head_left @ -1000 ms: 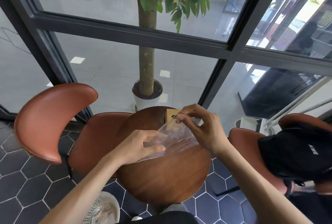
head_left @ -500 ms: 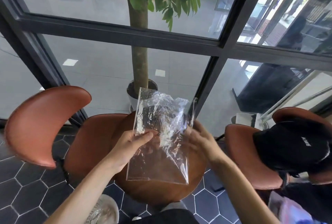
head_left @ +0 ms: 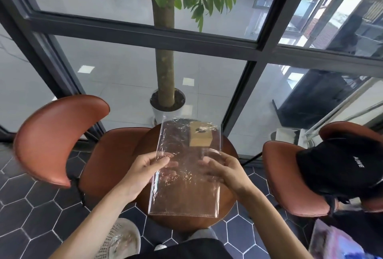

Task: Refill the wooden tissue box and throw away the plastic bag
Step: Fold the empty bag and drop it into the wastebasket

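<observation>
Both hands are holding the empty plastic bag [head_left: 185, 167] flat above the round desk [head_left: 228, 200]: the left hand [head_left: 143, 170] is pinching its left edge between thumb and fingers, the right hand [head_left: 222, 168] is gripping its right edge. Beyond the hands, showing through the bag, the wooden tissue box [head_left: 200, 136] is standing on the desk. The refill looks done; binning the bag is left, probably into the mesh wastebasket [head_left: 120, 240] below the left forearm.
</observation>
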